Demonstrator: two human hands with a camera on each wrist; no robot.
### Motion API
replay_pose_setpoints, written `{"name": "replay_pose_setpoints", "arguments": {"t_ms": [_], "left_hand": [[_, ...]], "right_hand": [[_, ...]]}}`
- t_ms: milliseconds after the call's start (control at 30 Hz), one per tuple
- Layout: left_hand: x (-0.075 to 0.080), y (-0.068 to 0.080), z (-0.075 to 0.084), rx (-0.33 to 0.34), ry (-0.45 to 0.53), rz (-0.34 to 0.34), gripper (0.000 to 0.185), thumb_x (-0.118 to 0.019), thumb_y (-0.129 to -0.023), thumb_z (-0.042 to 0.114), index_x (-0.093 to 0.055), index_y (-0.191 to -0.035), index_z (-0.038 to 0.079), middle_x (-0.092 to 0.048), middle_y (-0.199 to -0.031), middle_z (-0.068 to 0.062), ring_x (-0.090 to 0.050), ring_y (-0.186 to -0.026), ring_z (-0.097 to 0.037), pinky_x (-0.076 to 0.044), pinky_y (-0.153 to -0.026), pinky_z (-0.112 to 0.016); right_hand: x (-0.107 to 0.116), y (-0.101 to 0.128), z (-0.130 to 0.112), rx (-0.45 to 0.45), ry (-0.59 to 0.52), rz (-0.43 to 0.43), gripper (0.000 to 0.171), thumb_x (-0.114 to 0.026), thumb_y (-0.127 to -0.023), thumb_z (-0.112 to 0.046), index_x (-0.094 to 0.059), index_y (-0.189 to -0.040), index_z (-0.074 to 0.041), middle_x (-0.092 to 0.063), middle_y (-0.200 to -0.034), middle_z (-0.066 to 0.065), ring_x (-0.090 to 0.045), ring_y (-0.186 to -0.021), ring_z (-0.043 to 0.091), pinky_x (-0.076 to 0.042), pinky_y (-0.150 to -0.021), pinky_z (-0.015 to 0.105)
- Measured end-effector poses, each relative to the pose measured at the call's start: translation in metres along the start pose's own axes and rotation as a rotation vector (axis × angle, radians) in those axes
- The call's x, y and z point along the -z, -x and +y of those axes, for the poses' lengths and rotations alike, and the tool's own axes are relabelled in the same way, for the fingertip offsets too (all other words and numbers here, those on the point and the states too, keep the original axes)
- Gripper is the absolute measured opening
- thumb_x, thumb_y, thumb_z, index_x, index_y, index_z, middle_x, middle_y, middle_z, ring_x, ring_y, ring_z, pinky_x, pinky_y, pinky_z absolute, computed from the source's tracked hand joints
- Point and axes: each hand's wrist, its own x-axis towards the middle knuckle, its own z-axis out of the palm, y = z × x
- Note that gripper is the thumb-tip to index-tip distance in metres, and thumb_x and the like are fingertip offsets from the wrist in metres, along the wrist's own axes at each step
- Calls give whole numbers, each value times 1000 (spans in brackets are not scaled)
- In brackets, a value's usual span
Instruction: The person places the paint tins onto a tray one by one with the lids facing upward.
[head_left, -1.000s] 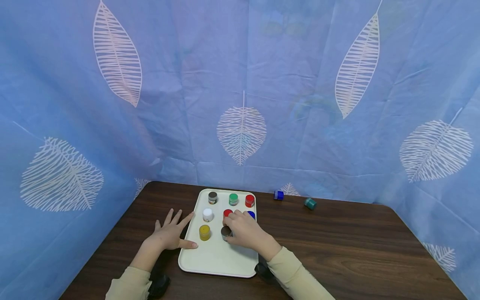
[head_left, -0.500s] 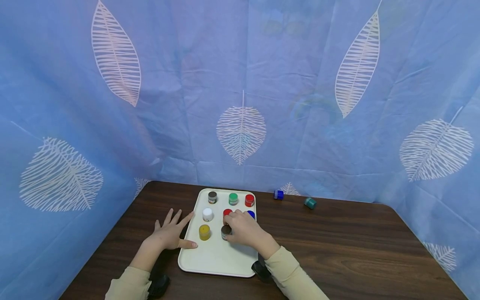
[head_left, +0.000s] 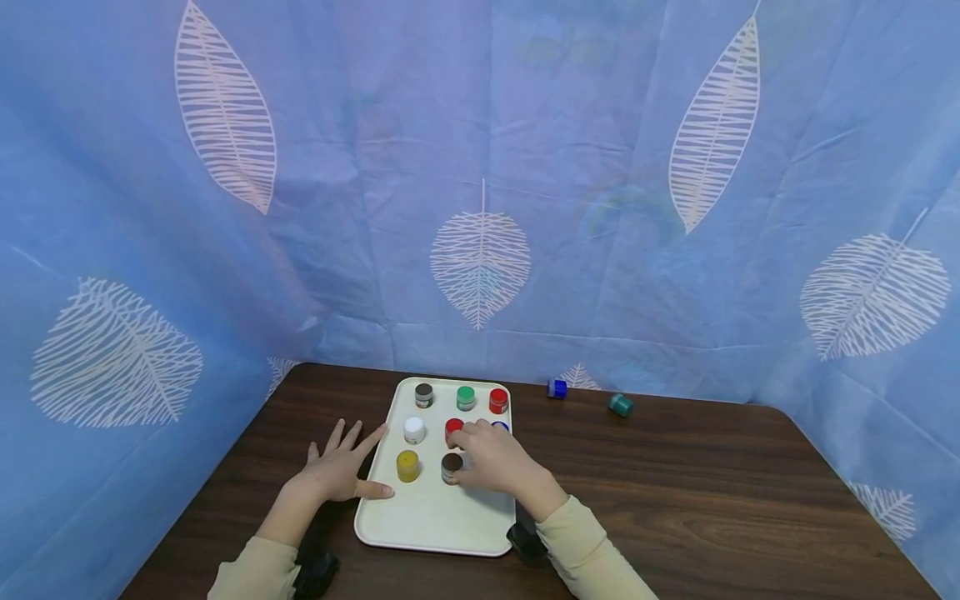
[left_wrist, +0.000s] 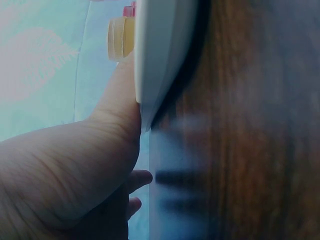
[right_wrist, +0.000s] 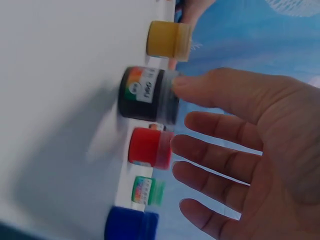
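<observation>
**Now: two hands at the white tray of paint pots**

Right now the white tray (head_left: 420,521) lies on the dark wooden table (head_left: 712,483), and everything else is placed from it. On the tray's near middle stands the dark-lidded pot (head_left: 452,467), upright. The right hand (head_left: 491,460) lies just beside this pot on the tray's right half; in the right wrist view the fingers (right_wrist: 220,165) are spread and fairly straight, and the thumb tip touches the pot's lid (right_wrist: 172,95), so the hand is unclenched and grips nothing. The left hand (head_left: 337,467) rests flat on the table at the tray's left edge, fingers straight and splayed, thumb lying over the rim.

Left of the dark-lidded pot on the tray sits a yellow pot (head_left: 408,465). Behind these stand a white pot (head_left: 414,429) and a red pot (head_left: 453,428), with a blue pot (right_wrist: 131,224) partly hidden by the right hand. Along the tray's far edge stand a brown pot (head_left: 423,394), a green pot (head_left: 466,397) and a second red pot (head_left: 498,400).

Off the tray, beyond its far right corner, a small blue pot (head_left: 557,388) and a teal pot (head_left: 620,405) lie on the table near the blue leaf-print curtain (head_left: 480,208).
</observation>
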Motion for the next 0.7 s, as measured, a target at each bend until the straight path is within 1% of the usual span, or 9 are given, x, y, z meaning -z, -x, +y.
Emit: {"name": "replay_pose_setpoints", "arguments": {"t_ms": [100, 200, 367, 500, 700], "left_hand": [[-1, 1, -2, 3, -3, 3, 112, -71, -69, 71, -21, -157, 23, -14, -160, -27, 1, -148, -51, -5, -103, -82], [-1, 1, -2, 3, -6, 9, 112, -71, -69, 72, -21, -157, 23, -15, -160, -27, 1, -148, -52, -5, -103, -82], [0, 2, -1, 1, -7, 4, 112, -71, -70, 71, -20, -157, 22, -14, -160, -28, 1, -147, -52, -5, -103, -82], [2, 3, 2, 3, -5, 1, 111, -72, -70, 69, -20, -157, 22, -14, -160, -28, 1, -147, -52, -5, -103, -82], [2, 4, 4, -3, 5, 5, 111, -73, -70, 68, -22, -157, 21, -15, -159, -29, 0, -147, -53, -6, -103, -82]], "right_hand": [[5, 4, 4, 2, -20, 11, 32, -77, -81, -35, -71, -107, -18, -70, -100, -2, -60, -88, 14, -50, -75, 31], [12, 7, 10, -3, -51, 39, 30, -75, -83, -33, -71, -107, -16, -70, -102, 1, -61, -93, 16, -50, -80, 35], [23, 13, 17, -44, -104, 80, 32, -75, -84, -33, -70, -110, -14, -69, -105, 3, -60, -99, 19, -49, -84, 42], [31, 17, 23, -74, -125, 108, 33, -75, -84, -33, -69, -110, -13, -69, -107, 5, -60, -102, 23, -50, -87, 46], [38, 24, 38, -108, -123, 170, 31, -77, -83, -29, -69, -107, -12, -69, -106, 6, -61, -100, 24, -50, -85, 45]]}}
